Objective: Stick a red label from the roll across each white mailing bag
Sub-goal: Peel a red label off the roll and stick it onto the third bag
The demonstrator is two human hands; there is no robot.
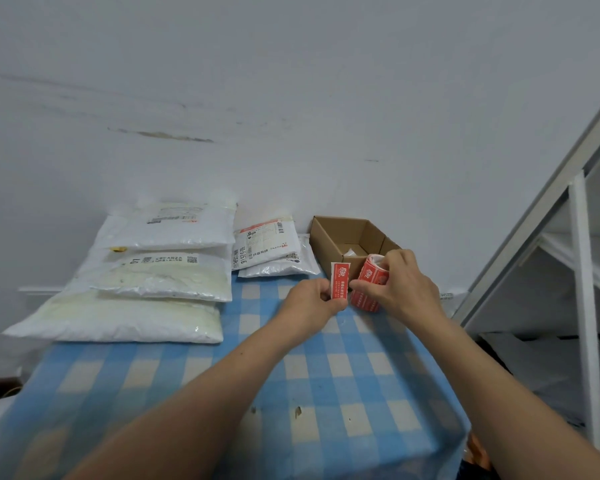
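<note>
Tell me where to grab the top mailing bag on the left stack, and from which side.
Pinch the top mailing bag at its near right corner, coming from the front: it lies flat, wall behind, corner exposed. Free a hand first: left hand pinches a red label, right hand holds the roll.

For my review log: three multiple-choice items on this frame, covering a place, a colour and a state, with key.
1. The open brown cardboard box stands: A right of the white mailing bags; B on the bags; C under the table.
2. The checked tablecloth is: A green-white; B blue-white; C red-yellow.
3. The separate red label strip is: A stuck on a bag; B pinched by the left hand; C inside the box.
Key: 1 A, box beside the bags; 2 B, blue and white squares; 3 B, that hand pinches its lower end while the right hand holds the red label roll.
</note>
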